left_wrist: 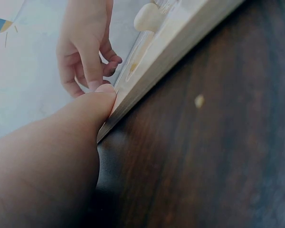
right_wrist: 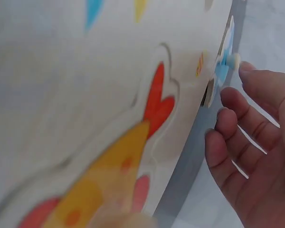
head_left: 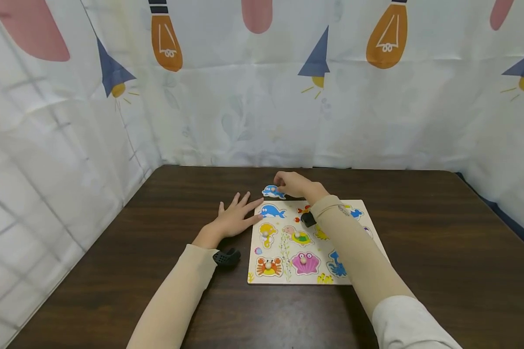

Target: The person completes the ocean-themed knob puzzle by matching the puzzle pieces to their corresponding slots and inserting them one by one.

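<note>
A wooden peg puzzle board (head_left: 268, 242) with sea-animal pictures lies flat on the table. Just beyond its far left corner is a blue whale puzzle piece (head_left: 270, 193) with a small round knob. My right hand (head_left: 298, 185) is at this piece, fingers loosely bent; in the right wrist view the thumb (right_wrist: 263, 83) is close to the knob and apart from the other fingertips. Spread out flat, my left hand (head_left: 231, 219) has fingertips and thumb at the board's left edge, beside a knobless whale picture (head_left: 270, 211).
Knobbed pieces sit in the board, among them a seahorse (head_left: 267, 233), a turtle (head_left: 300, 237), a crab (head_left: 269, 266) and a pink shell (head_left: 305, 263). My right forearm covers part of the board's right side. A printed curtain (head_left: 262, 111) hangs behind the dark table (head_left: 441, 252).
</note>
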`<state>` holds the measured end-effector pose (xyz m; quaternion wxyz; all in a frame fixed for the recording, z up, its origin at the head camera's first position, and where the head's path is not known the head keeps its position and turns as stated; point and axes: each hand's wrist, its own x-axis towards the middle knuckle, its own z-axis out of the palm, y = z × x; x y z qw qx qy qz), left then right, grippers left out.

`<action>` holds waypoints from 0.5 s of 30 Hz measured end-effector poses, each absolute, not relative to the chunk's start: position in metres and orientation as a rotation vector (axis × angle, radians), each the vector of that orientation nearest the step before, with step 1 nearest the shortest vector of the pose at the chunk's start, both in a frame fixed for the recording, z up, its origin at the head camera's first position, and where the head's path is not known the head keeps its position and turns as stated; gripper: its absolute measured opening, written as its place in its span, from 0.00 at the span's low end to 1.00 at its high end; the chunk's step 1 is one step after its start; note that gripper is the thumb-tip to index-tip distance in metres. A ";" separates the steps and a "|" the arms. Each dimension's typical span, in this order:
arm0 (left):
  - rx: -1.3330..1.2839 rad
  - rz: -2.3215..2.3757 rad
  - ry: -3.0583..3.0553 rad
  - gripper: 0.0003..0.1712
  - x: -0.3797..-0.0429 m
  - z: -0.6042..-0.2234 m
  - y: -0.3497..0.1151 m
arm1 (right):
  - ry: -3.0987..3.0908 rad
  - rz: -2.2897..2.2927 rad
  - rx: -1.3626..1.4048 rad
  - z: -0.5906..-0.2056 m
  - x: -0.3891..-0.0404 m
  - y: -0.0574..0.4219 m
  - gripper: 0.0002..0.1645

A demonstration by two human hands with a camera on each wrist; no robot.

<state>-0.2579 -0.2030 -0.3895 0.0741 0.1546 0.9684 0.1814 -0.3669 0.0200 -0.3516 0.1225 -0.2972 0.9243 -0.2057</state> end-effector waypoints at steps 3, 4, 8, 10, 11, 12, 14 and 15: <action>0.469 0.544 2.907 0.39 -0.259 -0.389 -0.202 | 2.703 -0.570 -0.867 -0.349 -0.367 0.017 0.18; 0.472 0.545 2.906 0.39 -0.259 -0.389 -0.202 | 2.708 -0.553 -0.867 -0.348 -0.366 0.016 0.18; 0.486 0.565 2.913 0.40 -0.260 -0.390 -0.202 | 2.718 -0.493 -0.862 -0.344 -0.364 0.009 0.16; 0.478 0.564 2.913 0.40 -0.259 -0.391 -0.204 | 2.715 -0.455 -0.865 -0.344 -0.363 0.004 0.17; 0.475 0.564 2.912 0.40 -0.259 -0.391 -0.204 | 2.717 -0.432 -0.862 -0.343 -0.362 0.002 0.17; 0.472 0.562 2.912 0.39 -0.259 -0.391 -0.204 | 2.719 -0.413 -0.859 -0.343 -0.362 0.000 0.17; 0.471 0.553 2.915 0.39 -0.258 -0.391 -0.205 | 2.736 -0.372 -0.850 -0.344 -0.362 -0.002 0.17; 0.470 0.555 2.915 0.39 -0.258 -0.391 -0.205 | 2.746 -0.360 -0.843 -0.344 -0.363 -0.003 0.17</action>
